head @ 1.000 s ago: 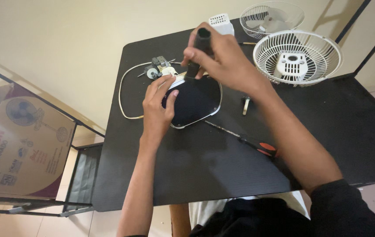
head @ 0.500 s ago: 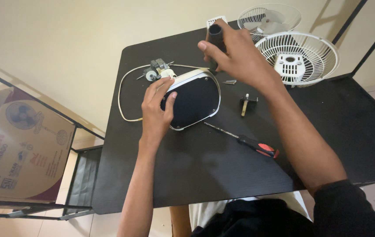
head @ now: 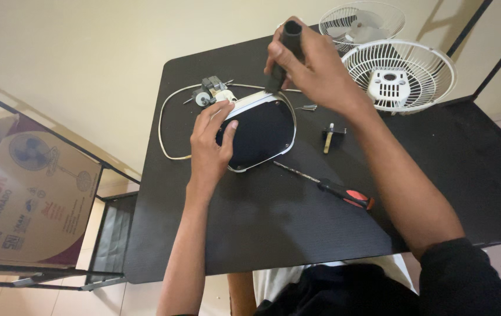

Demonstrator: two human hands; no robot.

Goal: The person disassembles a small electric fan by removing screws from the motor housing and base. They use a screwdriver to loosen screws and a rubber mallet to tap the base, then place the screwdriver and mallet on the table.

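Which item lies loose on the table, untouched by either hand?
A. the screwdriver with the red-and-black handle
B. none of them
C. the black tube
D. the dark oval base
A: the screwdriver lies alone on the table, while the right hand grips the black tube and the left hand presses the oval base.

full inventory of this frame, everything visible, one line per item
table: 1, black, centre.
oval base: 1, dark with pale rim, on the table under the left hand.
black tube: 1, upright at the base's far edge, in the right hand.
small motor: 1, grey, far side of the base.
wire ring: 1, pale, left of the base.
screwdriver: 1, red-black handle, near the base.
small bracket: 1, dark, right of the base.
fan grilles: 2, white, far right corner.
cardboard box: 1, brown, on a rack at left.
left hand: on the base.
right hand: grips the tube.
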